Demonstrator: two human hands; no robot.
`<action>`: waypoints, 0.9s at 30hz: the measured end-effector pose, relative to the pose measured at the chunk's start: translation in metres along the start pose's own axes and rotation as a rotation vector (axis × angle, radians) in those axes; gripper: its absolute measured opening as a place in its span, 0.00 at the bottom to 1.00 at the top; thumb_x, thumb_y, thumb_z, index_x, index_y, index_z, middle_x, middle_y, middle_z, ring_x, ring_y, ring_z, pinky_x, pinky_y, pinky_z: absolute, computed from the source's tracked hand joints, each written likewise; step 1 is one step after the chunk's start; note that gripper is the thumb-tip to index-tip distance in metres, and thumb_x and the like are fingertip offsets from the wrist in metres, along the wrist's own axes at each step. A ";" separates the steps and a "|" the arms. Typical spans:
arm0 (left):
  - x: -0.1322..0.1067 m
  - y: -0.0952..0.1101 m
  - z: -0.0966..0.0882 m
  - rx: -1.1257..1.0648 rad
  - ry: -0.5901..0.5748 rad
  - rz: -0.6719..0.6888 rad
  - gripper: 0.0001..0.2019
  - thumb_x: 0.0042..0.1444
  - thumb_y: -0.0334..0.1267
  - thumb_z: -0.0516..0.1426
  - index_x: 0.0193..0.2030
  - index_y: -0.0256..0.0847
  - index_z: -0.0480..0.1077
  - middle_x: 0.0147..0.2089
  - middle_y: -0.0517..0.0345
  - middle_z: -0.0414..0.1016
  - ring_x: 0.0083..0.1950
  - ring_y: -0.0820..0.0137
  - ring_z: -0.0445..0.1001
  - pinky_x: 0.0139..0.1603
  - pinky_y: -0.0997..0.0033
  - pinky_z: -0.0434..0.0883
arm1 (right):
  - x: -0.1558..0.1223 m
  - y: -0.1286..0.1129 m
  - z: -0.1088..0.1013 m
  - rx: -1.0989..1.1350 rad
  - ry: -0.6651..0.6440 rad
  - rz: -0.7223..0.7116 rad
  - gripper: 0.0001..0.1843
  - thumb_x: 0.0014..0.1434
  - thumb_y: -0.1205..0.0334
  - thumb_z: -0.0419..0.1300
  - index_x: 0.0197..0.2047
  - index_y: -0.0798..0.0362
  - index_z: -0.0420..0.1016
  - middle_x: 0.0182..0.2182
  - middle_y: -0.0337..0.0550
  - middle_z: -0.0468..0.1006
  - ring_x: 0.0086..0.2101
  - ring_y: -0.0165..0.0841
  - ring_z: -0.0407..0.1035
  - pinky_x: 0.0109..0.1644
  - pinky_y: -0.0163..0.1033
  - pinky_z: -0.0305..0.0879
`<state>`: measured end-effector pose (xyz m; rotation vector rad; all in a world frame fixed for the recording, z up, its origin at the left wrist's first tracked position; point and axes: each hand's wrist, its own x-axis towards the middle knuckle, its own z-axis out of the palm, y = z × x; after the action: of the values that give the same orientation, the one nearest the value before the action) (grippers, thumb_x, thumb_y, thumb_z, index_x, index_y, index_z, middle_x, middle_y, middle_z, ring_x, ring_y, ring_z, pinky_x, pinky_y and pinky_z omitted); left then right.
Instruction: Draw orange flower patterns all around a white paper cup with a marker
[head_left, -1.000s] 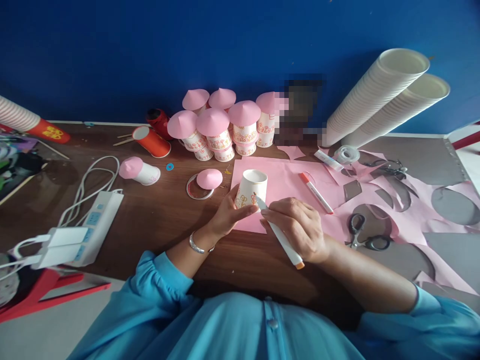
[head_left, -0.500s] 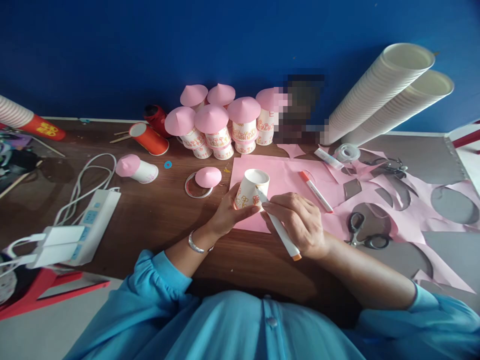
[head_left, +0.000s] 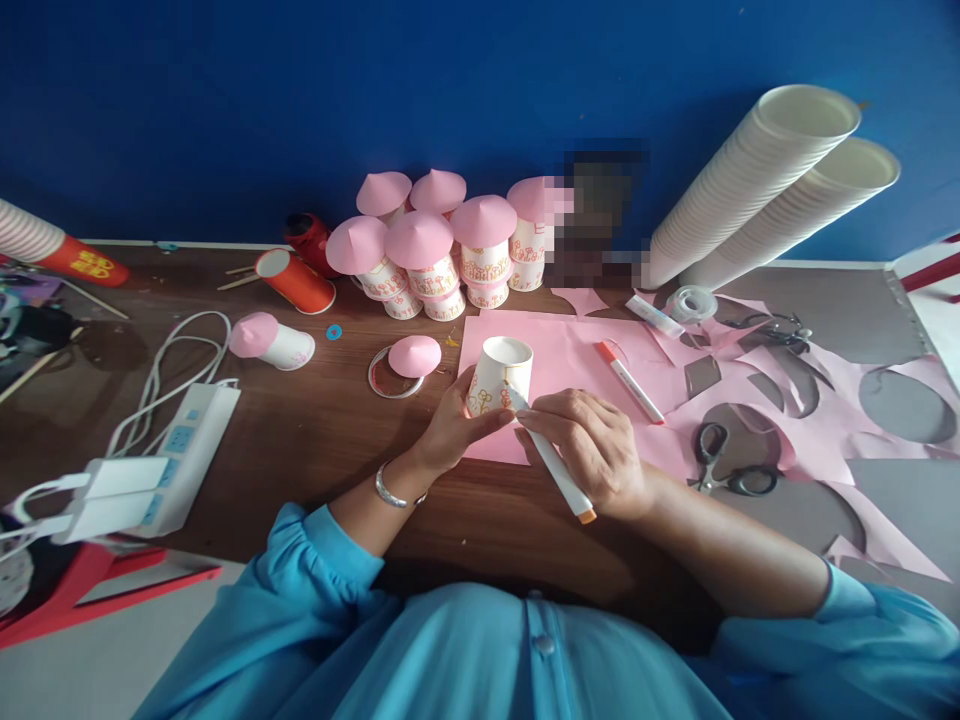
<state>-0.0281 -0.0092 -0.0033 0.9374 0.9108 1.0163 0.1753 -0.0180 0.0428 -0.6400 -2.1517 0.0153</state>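
Observation:
My left hand (head_left: 457, 425) is closed around a white paper cup (head_left: 495, 375) turned bottom up, with flowers drawn on its side. In my right hand (head_left: 596, 450) is a white marker (head_left: 559, 465) with an orange end, its tip against the cup's wall. A pink paper sheet (head_left: 570, 350) lies under and behind the cup. On that sheet rests a second marker (head_left: 630, 382) with a red cap. Left of the cup, a small pink paper cone (head_left: 415, 356) sits on a roll of tape (head_left: 381, 375).
Several decorated cups with pink cone roofs (head_left: 420, 240) stand along the wall. Tall cup stacks (head_left: 750, 190) lean at the right. Scissors (head_left: 724, 465) and pink paper scraps (head_left: 810, 430) lie at the right. A power strip (head_left: 184, 460) with cables is at the left.
The marker's tip has moved down the cup's side, from near the upper edge to lower. My left hand keeps its hold on the cup.

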 end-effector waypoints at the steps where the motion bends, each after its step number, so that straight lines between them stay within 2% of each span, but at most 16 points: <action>1: 0.000 -0.001 0.000 0.008 0.001 0.009 0.30 0.47 0.52 0.74 0.54 0.43 0.74 0.43 0.59 0.76 0.42 0.68 0.71 0.45 0.67 0.69 | 0.000 0.000 0.000 0.005 -0.001 -0.004 0.18 0.66 0.74 0.61 0.58 0.58 0.71 0.40 0.51 0.81 0.37 0.37 0.76 0.38 0.42 0.77; 9: 0.001 -0.006 -0.004 -0.003 -0.003 0.044 0.32 0.46 0.53 0.75 0.54 0.42 0.74 0.43 0.59 0.78 0.42 0.70 0.72 0.46 0.69 0.70 | 0.005 -0.002 -0.001 0.006 0.009 -0.035 0.16 0.64 0.76 0.63 0.55 0.63 0.72 0.39 0.53 0.81 0.36 0.38 0.75 0.38 0.42 0.77; 17: 0.000 0.008 0.005 0.016 0.037 0.046 0.26 0.44 0.51 0.76 0.44 0.40 0.74 0.36 0.61 0.76 0.38 0.71 0.71 0.42 0.70 0.69 | 0.007 -0.003 -0.002 0.025 -0.001 -0.003 0.15 0.68 0.74 0.58 0.58 0.59 0.71 0.39 0.51 0.80 0.37 0.37 0.76 0.40 0.43 0.77; 23: 0.001 0.007 0.006 -0.056 0.021 0.043 0.23 0.46 0.47 0.76 0.42 0.39 0.74 0.35 0.62 0.76 0.36 0.74 0.71 0.40 0.72 0.69 | 0.007 -0.003 -0.003 0.015 0.009 -0.019 0.15 0.66 0.75 0.60 0.56 0.63 0.72 0.38 0.53 0.80 0.36 0.38 0.75 0.39 0.43 0.76; 27: 0.002 0.009 0.008 -0.108 0.045 0.030 0.25 0.43 0.47 0.77 0.44 0.39 0.75 0.36 0.61 0.77 0.38 0.72 0.74 0.43 0.71 0.71 | 0.005 -0.001 -0.003 0.004 0.011 -0.001 0.16 0.66 0.76 0.60 0.56 0.61 0.72 0.39 0.52 0.80 0.36 0.38 0.74 0.38 0.42 0.75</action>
<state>-0.0226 -0.0069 0.0072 0.8428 0.8726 1.1055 0.1748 -0.0173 0.0487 -0.6357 -2.1404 0.0155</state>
